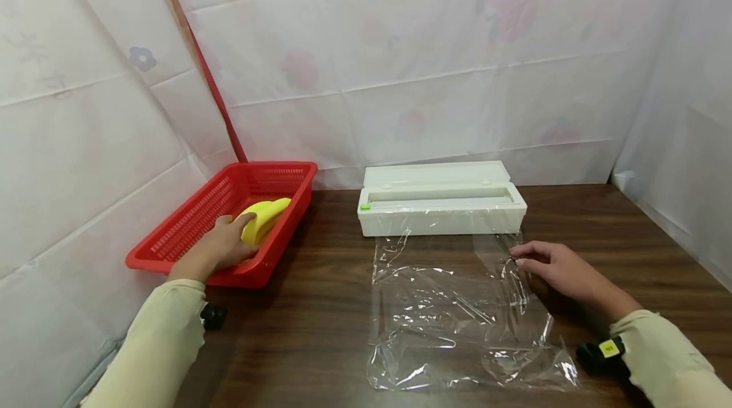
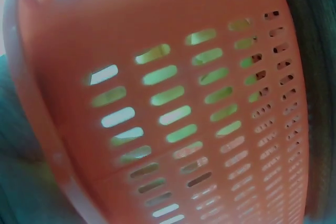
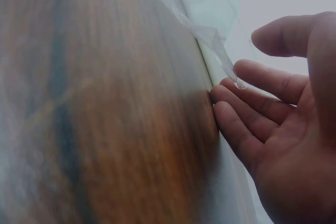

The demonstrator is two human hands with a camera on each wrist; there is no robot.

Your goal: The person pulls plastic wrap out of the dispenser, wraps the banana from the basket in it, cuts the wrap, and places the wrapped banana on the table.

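Note:
In the head view, my left hand (image 1: 220,243) reaches into a red plastic basket (image 1: 189,220) and grips a yellow bunch of bananas (image 1: 264,217). The left wrist view shows mostly the basket's slotted wall (image 2: 157,19), with yellow-green showing through the slots; the hand is hidden there. A sheet of clear plastic wrap (image 1: 452,312) lies wrinkled on the table, running from a white wrap dispenser (image 1: 443,224) with its lid up. Beside the sheet's right edge is my right hand (image 1: 557,268). Its thumb and fingers stand apart in the right wrist view, fingertips close to the film (image 3: 215,43).
A dark wooden table (image 1: 309,319) carries everything. White patterned sheeting (image 1: 400,77) hangs behind and along both sides, near the basket on the left. A red and brown strip (image 1: 208,77) runs down to the basket's back.

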